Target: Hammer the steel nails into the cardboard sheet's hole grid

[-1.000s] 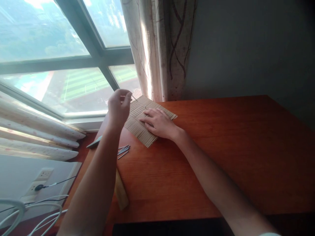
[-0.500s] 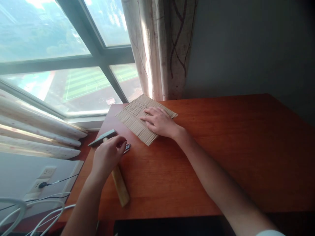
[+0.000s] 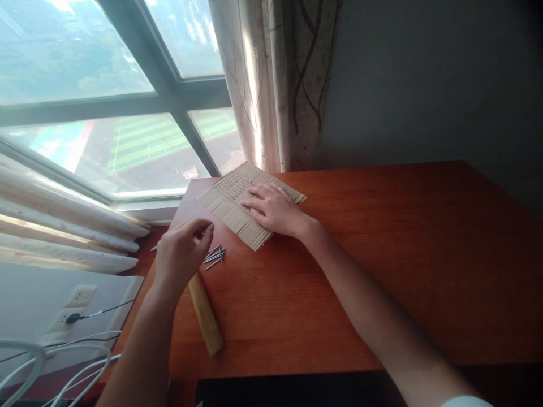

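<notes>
My right hand (image 3: 278,210) lies spread on a piece of corrugated cardboard (image 3: 235,217), pressing it to the table. Rows of small holes mark the cardboard's far part, and a thin nail (image 3: 251,182) appears to stick up by my fingertips. My left hand (image 3: 182,249) is closed, thumb and forefinger tips together, above a hammer. Whatever it may hold is hidden. The hammer's wooden handle (image 3: 206,316) comes out below this hand, which covers most of the metal head. Several loose nails (image 3: 215,256) lie in a small pile just right of my left hand.
The reddish wooden table (image 3: 382,254) extends far to the right. A window (image 3: 139,141) and curtains (image 3: 271,85) border its far left side. White cables (image 3: 80,367) and a wall socket (image 3: 76,308) are at the lower left.
My left hand has drawn back left from the nails, uncovering the pile and covering the hammer head. The hammer handle has shifted very slightly. My right hand and the cardboard stay in place.
</notes>
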Demonstrator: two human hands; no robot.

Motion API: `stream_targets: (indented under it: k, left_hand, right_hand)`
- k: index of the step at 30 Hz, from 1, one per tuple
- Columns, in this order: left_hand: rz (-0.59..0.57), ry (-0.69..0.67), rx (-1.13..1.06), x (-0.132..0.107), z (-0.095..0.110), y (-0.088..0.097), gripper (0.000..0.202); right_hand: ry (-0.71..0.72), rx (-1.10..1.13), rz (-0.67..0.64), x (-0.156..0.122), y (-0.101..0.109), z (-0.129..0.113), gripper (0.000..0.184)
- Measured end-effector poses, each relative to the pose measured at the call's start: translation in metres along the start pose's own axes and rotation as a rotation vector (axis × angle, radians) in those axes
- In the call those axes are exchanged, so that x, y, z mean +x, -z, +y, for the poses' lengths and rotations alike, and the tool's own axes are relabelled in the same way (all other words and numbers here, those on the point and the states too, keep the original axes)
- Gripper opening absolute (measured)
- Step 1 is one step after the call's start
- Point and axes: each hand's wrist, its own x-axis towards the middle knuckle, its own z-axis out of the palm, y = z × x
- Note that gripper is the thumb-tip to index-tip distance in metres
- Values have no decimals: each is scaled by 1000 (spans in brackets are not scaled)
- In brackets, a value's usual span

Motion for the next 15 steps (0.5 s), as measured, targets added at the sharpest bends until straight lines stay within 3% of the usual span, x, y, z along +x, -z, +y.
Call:
stream_targets:
  k: [3, 7, 11, 15]
  left_hand:
    - [95, 16, -83, 20, 12, 2, 22]
    - [93, -9, -224, 56, 25, -10, 23]
    - [13, -51, -326, 93, 35, -26, 25]
    - [-131, -74, -306, 115, 49, -28, 24]
  right_hand:
    - [-4, -1, -4, 0, 0, 0, 38]
    - [-5, -1, -10, 0, 1, -1, 38]
    - [4, 4, -4, 0, 1, -1, 39]
    - [14, 10, 1, 0, 1, 0, 39]
